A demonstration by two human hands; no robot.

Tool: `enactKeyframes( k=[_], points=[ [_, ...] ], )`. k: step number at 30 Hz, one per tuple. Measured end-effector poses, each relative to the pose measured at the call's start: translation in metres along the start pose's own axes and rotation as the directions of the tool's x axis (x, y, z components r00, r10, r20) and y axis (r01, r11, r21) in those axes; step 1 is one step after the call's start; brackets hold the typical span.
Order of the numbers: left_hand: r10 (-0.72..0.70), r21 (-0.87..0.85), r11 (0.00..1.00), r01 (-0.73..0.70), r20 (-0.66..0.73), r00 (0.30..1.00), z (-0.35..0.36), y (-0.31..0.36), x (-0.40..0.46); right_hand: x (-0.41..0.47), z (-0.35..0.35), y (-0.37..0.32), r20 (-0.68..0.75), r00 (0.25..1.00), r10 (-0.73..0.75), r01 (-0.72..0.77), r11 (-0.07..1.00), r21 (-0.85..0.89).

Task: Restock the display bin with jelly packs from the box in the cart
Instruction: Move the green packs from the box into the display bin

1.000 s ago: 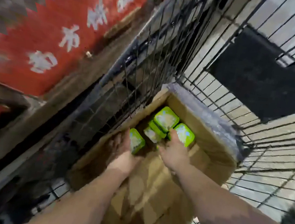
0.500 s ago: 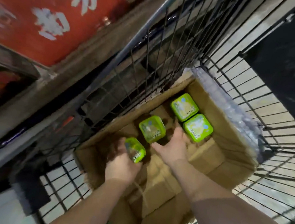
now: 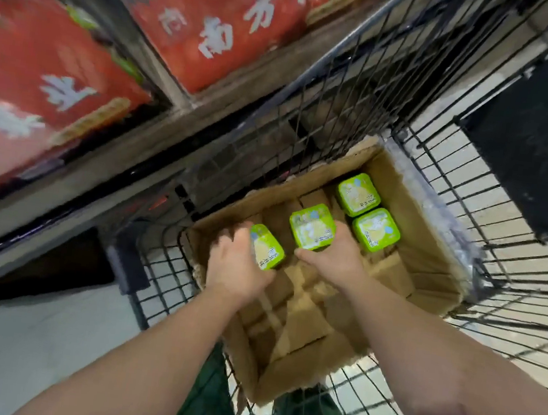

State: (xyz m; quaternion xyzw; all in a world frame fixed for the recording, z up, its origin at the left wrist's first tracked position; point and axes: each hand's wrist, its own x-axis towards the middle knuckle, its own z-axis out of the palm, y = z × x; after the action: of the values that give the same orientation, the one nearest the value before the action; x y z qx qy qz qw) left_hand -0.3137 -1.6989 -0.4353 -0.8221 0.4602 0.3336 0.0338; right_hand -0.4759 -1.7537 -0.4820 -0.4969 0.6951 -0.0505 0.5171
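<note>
An open cardboard box (image 3: 435, 289) sits inside a black wire cart (image 3: 521, 237). My left hand (image 3: 236, 264) grips a green jelly pack (image 3: 267, 248) above the box's near left side. My right hand (image 3: 335, 259) holds a second green jelly pack (image 3: 313, 226) from below, near the box's middle. Two more green jelly packs lie side by side at the far end of the box, one farther back (image 3: 358, 194) and one nearer (image 3: 376, 229). Cardboard dividers (image 3: 301, 314) line the box's bottom. The display bin is out of view.
A display stand with red panels bearing white characters (image 3: 219, 24) rises to the left of the cart. A black mat (image 3: 542, 147) lies on the tiled floor beyond the cart. My legs in dark green trousers (image 3: 206, 406) show below the cart.
Both hands have lifted their jelly packs up and slightly away from the two packs left in the box. The view has swung, showing more of the red display stand.
</note>
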Motion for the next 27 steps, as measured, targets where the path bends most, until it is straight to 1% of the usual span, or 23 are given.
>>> enactKeyframes(
  k=[2,5,7,9,12,15,17,18,19,22,24,27],
  points=[
    [0.023,-0.047,0.999,-0.024,-0.026,0.999,-0.023,0.001,-0.020,-0.032,-0.021,-0.019,0.065,0.993,-0.100,0.106,0.991,-0.084],
    [0.060,-0.141,0.988,-0.065,-0.040,0.997,-0.071,-0.001,-0.053,-0.082,-0.051,-0.061,0.153,0.968,-0.199,0.224,0.960,-0.170],
    [0.103,-0.176,0.978,-0.112,-0.058,0.993,-0.107,-0.011,-0.074,-0.113,-0.063,-0.094,0.194,0.941,-0.276,0.310,0.935,-0.172],
    [0.156,-0.177,0.969,-0.170,-0.090,0.984,-0.143,-0.028,-0.092,-0.145,-0.065,-0.130,0.202,0.919,-0.340,0.373,0.913,-0.162],
    [0.210,-0.139,0.960,-0.244,-0.221,0.952,-0.196,-0.066,-0.117,-0.195,-0.046,-0.190,0.206,0.867,-0.453,0.481,0.870,-0.112],
    [0.226,-0.145,0.946,-0.291,-0.350,0.909,-0.249,-0.125,-0.142,-0.253,0.003,-0.252,0.162,0.796,-0.584,0.600,0.795,-0.082],
    [0.218,-0.144,0.940,-0.310,-0.446,0.868,-0.286,-0.181,-0.170,-0.295,0.054,-0.290,0.115,0.750,-0.651,0.660,0.749,-0.066],
    [0.198,-0.134,0.946,-0.295,-0.482,0.854,-0.304,-0.214,-0.187,-0.317,0.084,-0.308,0.109,0.729,-0.676,0.683,0.728,-0.053],
    [0.170,-0.128,0.954,-0.272,-0.514,0.841,-0.322,-0.249,-0.205,-0.339,0.115,-0.325,0.119,0.703,-0.701,0.709,0.704,-0.039],
    [0.031,-0.193,0.967,-0.168,-0.564,0.825,-0.365,-0.355,-0.259,-0.396,0.213,-0.369,0.154,0.643,-0.750,0.759,0.651,0.003],
    [-0.059,-0.236,0.966,-0.109,-0.608,0.792,-0.384,-0.422,-0.287,-0.433,0.270,-0.393,0.205,0.600,-0.773,0.787,0.617,0.020],
    [-0.200,-0.330,0.944,-0.025,-0.630,0.750,-0.398,-0.503,-0.316,-0.470,0.341,-0.419,0.288,0.557,-0.779,0.808,0.588,0.026]
  ],
)
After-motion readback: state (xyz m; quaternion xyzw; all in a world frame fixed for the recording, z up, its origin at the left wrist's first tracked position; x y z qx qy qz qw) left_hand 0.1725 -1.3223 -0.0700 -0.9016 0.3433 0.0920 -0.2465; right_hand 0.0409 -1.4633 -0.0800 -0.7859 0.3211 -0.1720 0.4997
